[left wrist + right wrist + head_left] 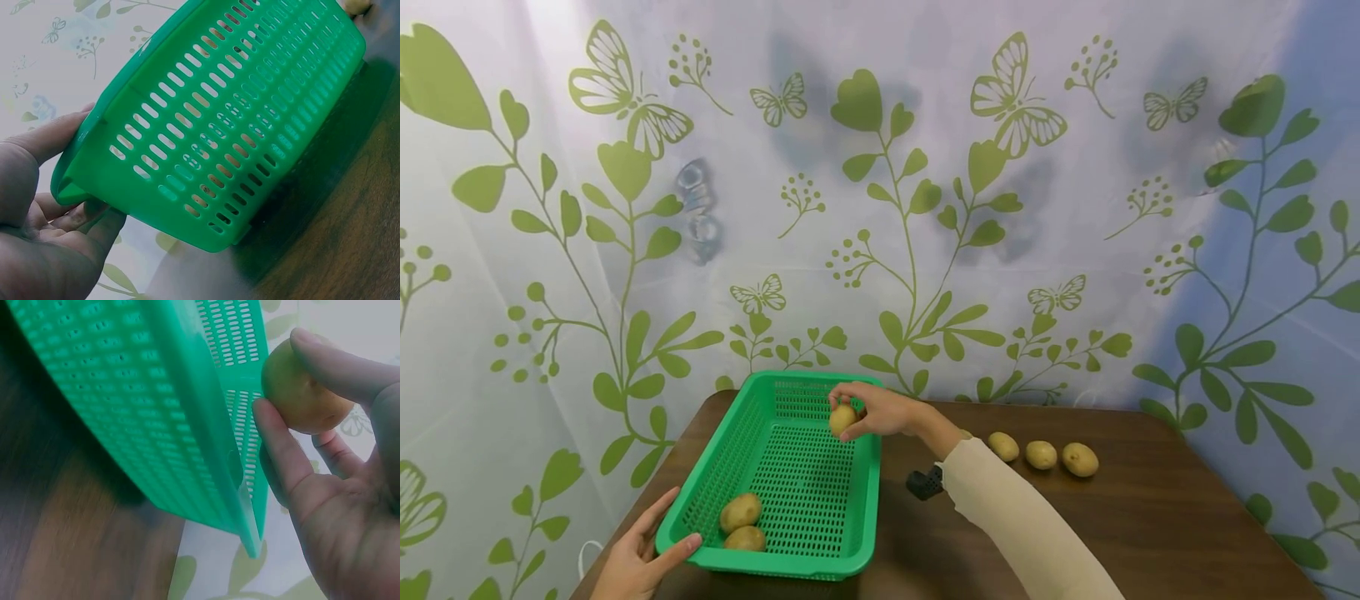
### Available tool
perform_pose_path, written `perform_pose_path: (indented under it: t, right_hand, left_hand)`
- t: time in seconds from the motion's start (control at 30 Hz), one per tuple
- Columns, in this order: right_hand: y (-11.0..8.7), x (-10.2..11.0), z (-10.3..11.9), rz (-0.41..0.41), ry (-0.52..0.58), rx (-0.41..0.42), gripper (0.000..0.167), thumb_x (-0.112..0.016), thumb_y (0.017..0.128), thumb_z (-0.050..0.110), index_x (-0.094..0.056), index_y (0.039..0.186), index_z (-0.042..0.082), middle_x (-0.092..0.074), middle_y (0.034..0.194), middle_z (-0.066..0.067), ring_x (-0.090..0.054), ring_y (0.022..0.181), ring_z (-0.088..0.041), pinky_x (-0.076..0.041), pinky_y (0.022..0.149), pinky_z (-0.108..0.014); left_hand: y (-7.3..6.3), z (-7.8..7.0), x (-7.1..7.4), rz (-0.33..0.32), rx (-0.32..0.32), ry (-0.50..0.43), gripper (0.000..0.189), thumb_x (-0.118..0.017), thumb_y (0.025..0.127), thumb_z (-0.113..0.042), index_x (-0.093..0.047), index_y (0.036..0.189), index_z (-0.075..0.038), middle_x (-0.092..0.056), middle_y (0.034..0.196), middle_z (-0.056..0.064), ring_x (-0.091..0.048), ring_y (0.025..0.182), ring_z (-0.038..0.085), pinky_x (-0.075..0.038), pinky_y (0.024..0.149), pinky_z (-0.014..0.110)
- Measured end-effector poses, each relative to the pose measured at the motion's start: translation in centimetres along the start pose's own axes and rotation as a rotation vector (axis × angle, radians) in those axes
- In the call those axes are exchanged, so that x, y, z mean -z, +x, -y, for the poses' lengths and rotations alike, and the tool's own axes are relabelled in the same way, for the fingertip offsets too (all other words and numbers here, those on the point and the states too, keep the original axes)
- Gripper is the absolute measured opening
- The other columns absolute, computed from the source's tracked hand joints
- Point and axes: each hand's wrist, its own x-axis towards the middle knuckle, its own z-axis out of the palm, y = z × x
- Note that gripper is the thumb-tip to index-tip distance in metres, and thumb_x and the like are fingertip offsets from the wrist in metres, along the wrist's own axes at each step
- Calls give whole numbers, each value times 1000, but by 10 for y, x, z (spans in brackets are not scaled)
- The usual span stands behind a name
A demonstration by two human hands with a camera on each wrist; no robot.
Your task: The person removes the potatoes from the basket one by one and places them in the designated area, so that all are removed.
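Observation:
A green plastic basket (801, 475) with slotted sides stands on the table. My left hand (636, 557) grips its near left corner, thumb over the rim and fingers beneath, as the left wrist view shows from outside. Over the basket's far right part, my right hand (883, 411) holds a potato (842, 421) between thumb and fingers. In the right wrist view this potato (306, 387) is beside the basket rim (187, 381). Inside the basket, two potatoes (741, 512) lie together in the near left corner.
Right of the basket, several potatoes (1041, 455) lie in a row on the dark wooden table (1135, 517), one partly hidden behind my right arm. A black device (923, 483) is at my right wrist. Behind the table hangs a curtain (880, 208) with green leaves and butterflies.

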Motion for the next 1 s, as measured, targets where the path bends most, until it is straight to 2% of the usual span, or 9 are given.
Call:
perform_pose_path:
  t: [0.3, 0.47, 0.7, 0.87, 1.0]
  right_hand:
    - [-25, 9, -6, -36, 49, -25, 35, -78, 95, 10, -55, 121, 15, -43, 120, -10, -52, 103, -26, -53, 84, -36]
    - [-38, 14, -7, -64, 103, -39, 34, -76, 97, 11, -55, 123, 16, -43, 124, -11, -60, 99, -29, -54, 81, -39]
    - [-62, 24, -19, -123, 105, -40, 36, -76, 97, 11, -55, 126, 16, -45, 131, -9, -59, 108, -28, -54, 89, -43]
    - [-80, 26, -29, -168, 112, -58, 35, -75, 98, 10, -54, 126, 15, -45, 130, -10, -57, 111, -27, -52, 91, -44]
    - [-91, 25, -38, -186, 109, -75, 35, -76, 98, 15, -54, 125, 14, -44, 123, -12, -59, 102, -27, -51, 86, -43]
  left_hand:
    - [1, 1, -1, -11, 27, 20, 87, -72, 101, -20, -17, 165, -1, -35, 155, 30, -60, 95, -8, -58, 85, 27]
    - [1, 2, 0, -20, 24, 13, 88, -73, 99, -18, -17, 165, 0, -44, 148, 26, -63, 95, -2, -59, 84, 29]
    - [2, 0, 1, -11, 22, 22, 88, -72, 101, -18, -15, 165, -1, -46, 148, 26, -65, 95, 0, -59, 83, 30]
    - [2, -1, 0, -20, 31, 29, 89, -73, 100, -19, -16, 165, -1, -47, 146, 25, -65, 95, 1, -59, 82, 29]
    - [2, 0, 2, -17, 35, 30, 90, -74, 99, -22, -16, 165, -1, -43, 149, 27, -64, 95, -2, -59, 83, 28]
